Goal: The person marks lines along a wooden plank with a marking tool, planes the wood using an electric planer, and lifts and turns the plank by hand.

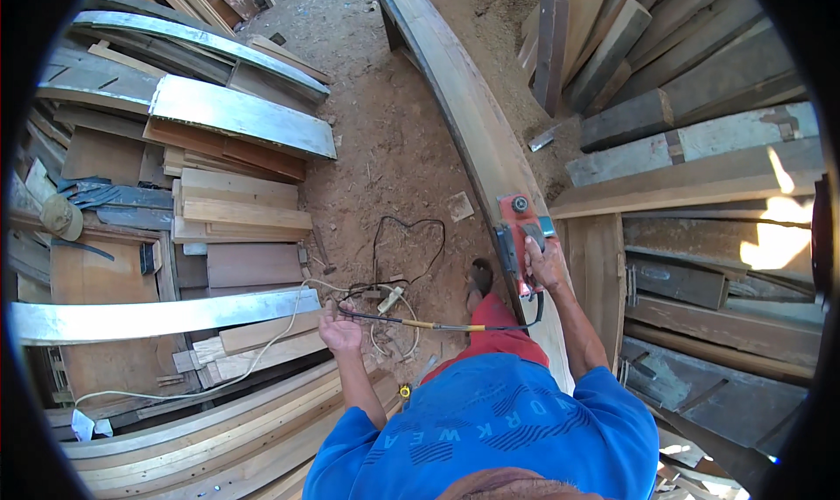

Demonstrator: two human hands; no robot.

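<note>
A red electric hand planer (510, 211) rests on a long wooden plank (455, 89) that runs from the far middle toward my body. My right hand (546, 264) is closed around the planer's handle. Its black power cord (370, 316), wrapped in places with yellow tape, stretches from the planer's rear across my front to my left hand (339, 328). The left fingers are curled about the cord, palm upward. On the ground just beyond that hand, a white power socket (391, 300) lies among tangled black and pale cables.
Stacked boards (241, 207) and a pale extension cable (223, 384) lie to the left. More heavy timbers (709, 181) are piled on the right. A hammer (322, 251) and a small yellow tape measure (405, 391) are near my left side. Wood shavings (499, 41) cover the ground beyond the plank.
</note>
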